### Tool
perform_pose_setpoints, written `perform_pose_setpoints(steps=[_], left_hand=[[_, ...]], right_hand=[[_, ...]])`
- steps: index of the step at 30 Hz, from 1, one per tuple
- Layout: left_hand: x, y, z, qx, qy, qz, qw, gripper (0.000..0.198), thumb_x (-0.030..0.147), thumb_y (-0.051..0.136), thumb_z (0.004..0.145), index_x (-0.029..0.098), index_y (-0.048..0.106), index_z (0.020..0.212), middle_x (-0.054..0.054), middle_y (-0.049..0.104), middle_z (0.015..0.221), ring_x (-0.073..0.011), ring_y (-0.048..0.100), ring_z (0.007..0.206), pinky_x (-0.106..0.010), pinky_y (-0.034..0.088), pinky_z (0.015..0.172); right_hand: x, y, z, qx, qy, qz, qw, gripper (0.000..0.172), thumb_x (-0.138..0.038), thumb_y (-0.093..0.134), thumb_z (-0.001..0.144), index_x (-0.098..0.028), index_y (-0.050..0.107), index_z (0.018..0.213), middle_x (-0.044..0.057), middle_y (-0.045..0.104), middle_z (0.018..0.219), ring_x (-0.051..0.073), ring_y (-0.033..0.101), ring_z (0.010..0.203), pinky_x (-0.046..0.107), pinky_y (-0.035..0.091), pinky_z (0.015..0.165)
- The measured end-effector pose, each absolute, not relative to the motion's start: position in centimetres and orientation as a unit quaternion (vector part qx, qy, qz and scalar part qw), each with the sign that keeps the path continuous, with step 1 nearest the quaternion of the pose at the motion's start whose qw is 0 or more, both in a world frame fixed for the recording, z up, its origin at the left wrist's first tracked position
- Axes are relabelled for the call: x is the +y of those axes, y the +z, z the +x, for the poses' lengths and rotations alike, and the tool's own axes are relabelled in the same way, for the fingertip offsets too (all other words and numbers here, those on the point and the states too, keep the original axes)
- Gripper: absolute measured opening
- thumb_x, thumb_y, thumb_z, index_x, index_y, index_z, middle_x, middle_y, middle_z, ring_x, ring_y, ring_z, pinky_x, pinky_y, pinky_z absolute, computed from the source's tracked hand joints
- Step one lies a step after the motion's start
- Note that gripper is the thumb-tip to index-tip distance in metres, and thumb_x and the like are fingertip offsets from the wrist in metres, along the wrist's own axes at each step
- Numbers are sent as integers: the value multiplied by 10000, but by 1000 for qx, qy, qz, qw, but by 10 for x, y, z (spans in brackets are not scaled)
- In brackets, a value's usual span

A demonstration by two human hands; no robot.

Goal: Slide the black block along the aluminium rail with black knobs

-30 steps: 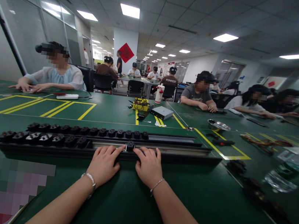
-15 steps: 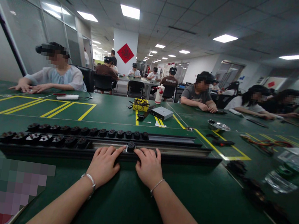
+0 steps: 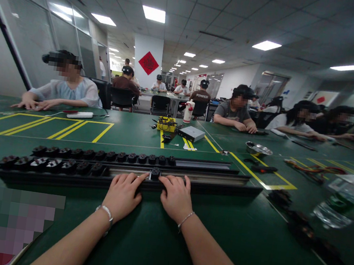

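Observation:
Two long black rails lie side by side across the green table. The front rail [image 3: 221, 190] carries several black round modules [image 3: 69, 164] at its left part; the rear rail [image 3: 205, 165] holds a row of similar ones. A single black module [image 3: 155, 173] sits in the front rail between my hands. My left hand [image 3: 124, 195] rests at the rail's near edge, index finger pointing to the module's left side. My right hand [image 3: 177, 197] has its index fingertip at the module's right side. The fingers of both hands are apart, and neither hand is wrapped round anything.
Loose black modules [image 3: 301, 229] and a plastic bottle [image 3: 339, 208] lie at the right. Farther back are a metal bowl [image 3: 259, 149], a grey box [image 3: 192, 133], a yellow box with cables [image 3: 166, 124] and a white bottle [image 3: 188, 111]. People sit across the table.
My hands, the rails and the module between my fingers have not visibly moved. In the far background, a standing person has shifted left.

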State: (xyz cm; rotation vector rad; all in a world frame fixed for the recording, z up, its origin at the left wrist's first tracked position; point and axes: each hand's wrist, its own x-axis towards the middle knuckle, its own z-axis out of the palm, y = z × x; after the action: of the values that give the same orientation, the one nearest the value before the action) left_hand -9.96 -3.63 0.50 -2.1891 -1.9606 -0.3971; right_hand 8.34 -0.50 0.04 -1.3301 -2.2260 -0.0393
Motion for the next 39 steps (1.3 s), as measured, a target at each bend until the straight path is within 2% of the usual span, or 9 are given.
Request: perform_pose_setpoints(steps=[39], left_hand=[[-36,4,-100,-659,-131,-736,87,583,262,454,756,347,360,1325,-14,555,1089,-209,447,1012,-361,245,946]], right_hand=[[-2,-3,83,-818,-17,-492,298,283,-197,471,783,-296,561,1032,-4,623,1021,174,497,992,431,104,1039]])
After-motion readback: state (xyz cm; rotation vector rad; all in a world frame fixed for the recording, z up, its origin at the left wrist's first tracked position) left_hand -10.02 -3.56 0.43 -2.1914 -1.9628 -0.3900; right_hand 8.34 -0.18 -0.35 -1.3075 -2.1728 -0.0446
